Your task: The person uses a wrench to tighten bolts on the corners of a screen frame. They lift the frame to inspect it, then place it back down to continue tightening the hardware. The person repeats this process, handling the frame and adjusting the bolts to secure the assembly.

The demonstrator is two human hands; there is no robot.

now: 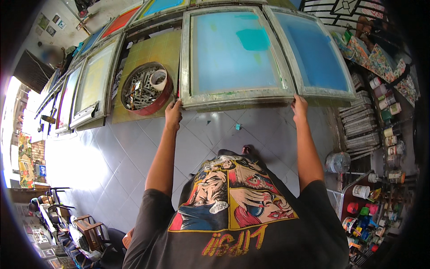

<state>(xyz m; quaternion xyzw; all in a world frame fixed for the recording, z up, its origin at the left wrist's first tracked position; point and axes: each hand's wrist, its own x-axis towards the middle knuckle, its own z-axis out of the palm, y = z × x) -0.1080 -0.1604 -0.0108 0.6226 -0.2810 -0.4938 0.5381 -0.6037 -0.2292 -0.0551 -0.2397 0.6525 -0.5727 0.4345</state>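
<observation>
A large screen printing frame (233, 99) lies in front of me, its worn border around pale blue mesh with a teal patch in the upper right. My left hand (173, 114) is closed on its near left corner, thumb upward. At the near right corner my right hand (299, 107) grips the same border, fingers curled around the edge. Left of the frame, a round red tub (159, 100) holds many small metal pieces, scissors and a roll of tape (158, 79). It stands on a yellowish board (130, 114).
A darker blue screen (309, 54) adjoins on the right, and a yellowish one (96, 83) lies left. Stacked frames (359, 119) and shelves of paint pots (390, 140) line the right side. Chairs (89, 231) stand behind left. Grey tiles (130, 166) cover the floor. Another person (56, 56) is far left.
</observation>
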